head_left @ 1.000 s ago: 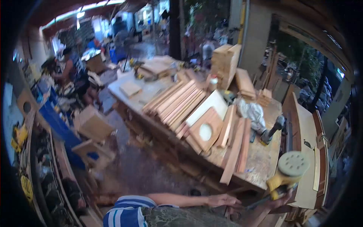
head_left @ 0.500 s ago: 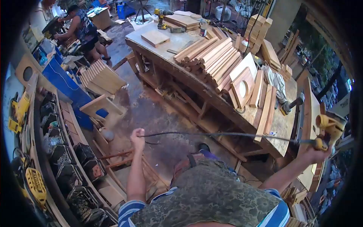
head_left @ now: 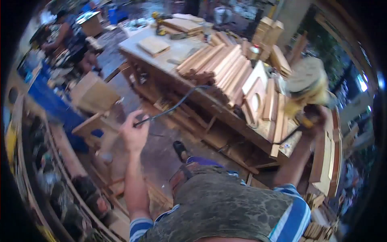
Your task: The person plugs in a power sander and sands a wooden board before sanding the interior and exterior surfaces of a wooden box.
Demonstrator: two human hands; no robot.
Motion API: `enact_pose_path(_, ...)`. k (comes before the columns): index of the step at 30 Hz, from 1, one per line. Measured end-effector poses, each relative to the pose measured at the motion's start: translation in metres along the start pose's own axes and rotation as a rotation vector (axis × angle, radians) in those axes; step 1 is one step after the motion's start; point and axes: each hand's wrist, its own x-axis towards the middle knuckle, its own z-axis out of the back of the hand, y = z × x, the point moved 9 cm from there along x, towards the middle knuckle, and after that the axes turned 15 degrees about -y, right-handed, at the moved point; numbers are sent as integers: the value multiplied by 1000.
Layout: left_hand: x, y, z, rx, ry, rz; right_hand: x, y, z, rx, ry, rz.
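Note:
My right hand [head_left: 315, 117] is closed around a yellow random orbital sander [head_left: 308, 94], raised at the right beyond the workbench's near corner. The sander's round pad is turned up toward me, and the tool is blurred. A dark power cord [head_left: 179, 103] curves from the sander across to my left hand [head_left: 135, 131], which pinches it over the floor left of the workbench [head_left: 135, 44]. Part of the cord's run near the bench edge is hard to follow. My foot [head_left: 180, 151] shows below, between the hands.
Rounded wooden lengths [head_left: 225, 66] are stacked on the bench, beside a board with a round hole [head_left: 254, 100]. A yellow drill [head_left: 159, 23] stands at the back. Bins [head_left: 86, 193] line the left. Another person [head_left: 70, 40] works at far left.
The sander has moved left and tipped so its pad faces up. My left hand has shifted left and down, and the cord has gone from nearly straight to slack and curved.

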Motion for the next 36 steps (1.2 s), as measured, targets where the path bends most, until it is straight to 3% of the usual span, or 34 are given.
enact_pose_path(1,9,-7,-11,-109,53,34,-3,-80,22,543,-219,-357)
enact_pose_path(2,14,-8,-18,-209,104,72,-26,-83,-24,331,-201,-221)
enact_pose_path(3,25,-16,-23,-229,122,64,-42,-115,-44,360,-271,-227)
enact_pose_path(4,35,-30,-29,-159,210,-68,-60,-148,-105,653,-161,-614)
enact_pose_path(5,46,-37,-36,-75,288,-200,-71,-138,-181,840,-21,-660)
enact_pose_path(8,97,-39,-44,-87,243,-385,-98,-224,-225,837,-147,-767)
enact_pose_path(12,166,-24,-50,-173,250,-363,-123,-325,-258,839,-247,-909)
enact_pose_path(14,192,-10,-49,-175,211,-345,-110,-329,-310,856,-261,-935)
enact_pose_path(16,211,-10,-47,-128,192,-409,-99,-341,-334,662,-421,-943)
enact_pose_path(18,232,-3,-54,-89,206,-429,-90,-374,-341,317,-140,-981)
enact_pose_path(20,251,3,-63,-71,234,-467,-53,-355,-384,-168,-176,-718)
enact_pose_path(22,271,15,-76,-102,305,-427,-20,-347,-427,-526,-68,-311)
enact_pose_path(26,300,45,-101,-270,476,-562,8,-435,-476,-907,111,-274)
enact_pose_path(28,309,65,-119,-463,760,-504,-1,-500,-503,-1107,345,-295)
enact_pose_path(29,315,70,-129,-479,862,-501,-4,-516,-514,-1125,333,-301)
enact_pose_path(31,321,87,-153,-517,912,-505,-23,-552,-541,-1302,501,-343)
enact_pose_path(36,342,137,-213,-506,1059,-443,-62,-641,-539,-1378,581,-455)
